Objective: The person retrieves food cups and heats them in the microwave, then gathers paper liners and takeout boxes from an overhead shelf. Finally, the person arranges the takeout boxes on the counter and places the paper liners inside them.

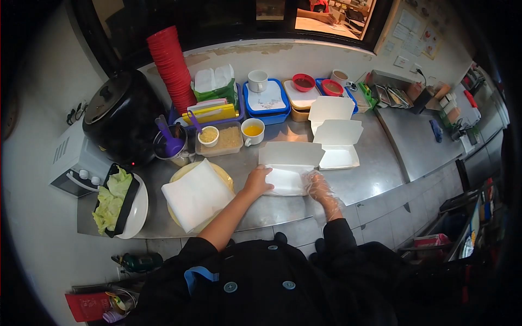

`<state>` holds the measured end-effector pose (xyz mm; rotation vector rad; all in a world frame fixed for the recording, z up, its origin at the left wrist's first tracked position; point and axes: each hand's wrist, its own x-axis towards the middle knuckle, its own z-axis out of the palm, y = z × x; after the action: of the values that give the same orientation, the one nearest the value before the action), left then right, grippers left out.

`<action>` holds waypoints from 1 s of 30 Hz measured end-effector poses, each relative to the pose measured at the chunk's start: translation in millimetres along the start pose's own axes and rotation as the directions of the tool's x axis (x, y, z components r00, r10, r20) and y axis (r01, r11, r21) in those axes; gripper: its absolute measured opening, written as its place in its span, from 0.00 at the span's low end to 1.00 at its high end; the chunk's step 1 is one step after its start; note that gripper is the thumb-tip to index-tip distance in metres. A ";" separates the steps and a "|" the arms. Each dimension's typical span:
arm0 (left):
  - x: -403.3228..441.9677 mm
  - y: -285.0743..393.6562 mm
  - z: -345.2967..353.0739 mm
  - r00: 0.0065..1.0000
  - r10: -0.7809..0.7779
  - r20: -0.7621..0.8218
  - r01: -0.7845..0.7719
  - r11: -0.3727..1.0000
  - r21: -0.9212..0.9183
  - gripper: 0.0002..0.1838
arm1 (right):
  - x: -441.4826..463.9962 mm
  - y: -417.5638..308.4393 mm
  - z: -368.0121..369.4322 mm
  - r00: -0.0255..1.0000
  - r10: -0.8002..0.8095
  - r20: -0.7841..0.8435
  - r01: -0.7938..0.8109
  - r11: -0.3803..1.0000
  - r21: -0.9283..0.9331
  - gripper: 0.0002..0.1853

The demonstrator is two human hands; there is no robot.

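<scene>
A white cardboard takeout box with its lid raised sits near the front edge of the steel counter. My left hand is bare and grips the box's left side, thumb over the rim. On the opposite side my right hand, in a clear plastic glove, holds the right wall; part of its fingers is hidden by the glove's folds. Just behind and to the right stands a second open takeout box, with another open box lid behind it. The inside of the held box looks bare.
To the left, white paper lies on a yellow plate, near a black tray of lettuce. Behind are a mug of yellow liquid, a crumb-filled container, stacked red cups and a black cooker.
</scene>
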<state>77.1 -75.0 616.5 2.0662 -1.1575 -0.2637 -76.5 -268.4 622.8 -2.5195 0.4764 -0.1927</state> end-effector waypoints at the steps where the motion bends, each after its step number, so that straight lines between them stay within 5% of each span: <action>1: 1.2 3.5 -0.7 0.999 -0.038 0.037 0.036 0.998 0.057 0.33 | 0.6 -1.8 -1.0 0.999 0.030 0.036 -0.030 1.000 -0.001 0.13; 4: 6.2 13.6 -1.1 0.994 -0.053 0.097 0.034 0.981 0.193 0.23 | 12.6 17.8 19.0 0.984 0.049 0.172 -0.022 0.988 -0.154 0.16; 7: 13.0 -6.2 26.6 0.980 -0.171 0.099 0.157 0.978 0.138 0.12 | 34.2 159.2 110.6 0.856 -0.476 -0.203 0.451 0.878 -0.160 0.15; 10: 13.9 14.2 23.0 0.979 -0.185 0.087 0.148 0.936 0.320 0.08 | 28.6 130.4 112.3 0.745 -0.522 -0.416 0.475 0.852 -0.218 0.12; 12: 14.8 24.4 21.1 0.971 -0.212 0.110 0.158 0.917 0.366 0.07 | 18.0 96.1 93.7 0.828 -0.440 -0.346 0.384 0.896 -0.223 0.12; 14: 13.7 25.4 27.6 0.963 -0.237 0.130 0.164 0.896 0.413 0.08 | -1.3 19.9 35.3 0.981 -0.154 -0.119 0.111 0.946 -0.304 0.11; 16: 15.4 19.8 37.6 0.975 -0.207 -0.079 0.222 0.914 0.341 0.09 | -8.3 -26.1 -0.2 0.991 -0.077 -0.105 0.028 0.914 -0.404 0.11; 20: 17.2 37.6 18.8 0.982 -0.175 -0.076 0.189 0.945 0.267 0.10 | -2.2 -53.6 5.7 0.963 -0.200 -0.178 0.108 0.900 -0.423 0.11; 22: 15.4 39.2 13.9 0.944 0.052 0.324 -0.165 0.930 0.330 0.11 | 6.1 -56.4 29.2 0.919 -0.346 -0.188 0.293 0.920 -0.262 0.11; 23: 11.9 34.4 18.2 0.949 0.037 0.312 -0.132 0.948 0.290 0.12 | 10.0 -67.0 21.6 0.989 -0.096 0.113 0.126 0.947 -0.297 0.11; 26: 13.1 18.0 24.7 0.983 -0.011 0.185 -0.059 0.926 0.373 0.12 | 15.4 -50.5 35.9 0.998 0.018 0.053 0.007 0.897 -0.441 0.13; 27: 13.2 12.9 26.3 0.982 -0.017 0.187 -0.055 0.927 0.372 0.12 | 10.0 6.1 74.6 0.951 -0.293 -0.097 0.173 0.767 -0.618 0.15; 30: 17.5 10.2 24.7 0.983 -0.014 0.182 -0.095 0.814 0.574 0.12 | -0.7 7.2 49.9 0.992 -0.122 -0.015 0.099 0.862 -0.497 0.19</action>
<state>68.1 -104.7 609.1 2.5840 -1.5347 -0.0726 -67.6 -248.6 577.3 -3.0601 0.4416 -0.1901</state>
